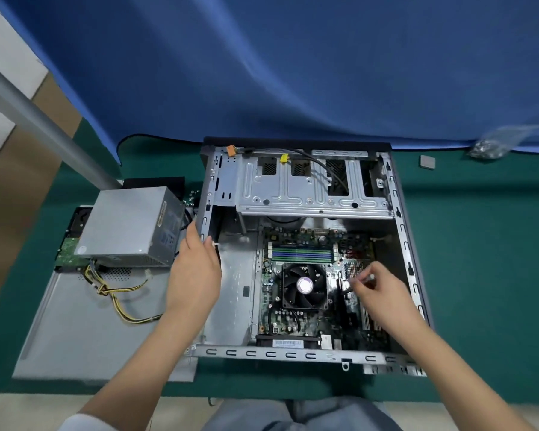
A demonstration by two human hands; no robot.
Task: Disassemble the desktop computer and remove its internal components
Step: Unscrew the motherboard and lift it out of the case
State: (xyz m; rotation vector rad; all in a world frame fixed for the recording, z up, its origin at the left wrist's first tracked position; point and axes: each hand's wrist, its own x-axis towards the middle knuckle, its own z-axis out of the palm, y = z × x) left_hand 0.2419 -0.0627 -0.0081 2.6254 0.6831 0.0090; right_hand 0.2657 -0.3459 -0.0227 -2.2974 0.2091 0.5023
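- Two bare hands are working at the opened computer case [305,355], which is lying on its side on the green table [479,259], toward the far middle, with its far edge up against the blue cloth [293,63].
- I am watching the left hand [196,272] resting along the case's left wall — fingers straight and relaxed, thumb reaching over the wall's rim, nothing gripped.
- I am seeing the right hand [377,293] hovering over the right half of the motherboard [293,325], its fingertips pinching a thin silvery tool [360,279] that is pointing down at the board beside the expansion slots; what kind of tool it is I cannot tell.
- Sitting at the board's middle is the black CPU fan [305,286], with the memory slots [302,254] just beyond it and the bare metal drive cage [311,188] filling the case's far end.
- Lying outside the case, near the table's left edge, is the grey power supply [128,225], resting on the removed side panel [84,331] — its yellow and black cables [122,298] are trailing across that panel.
- Near the table's far right edge I am spotting a small grey square [427,161] and a clear bag [492,147], its contents too blurred to name.
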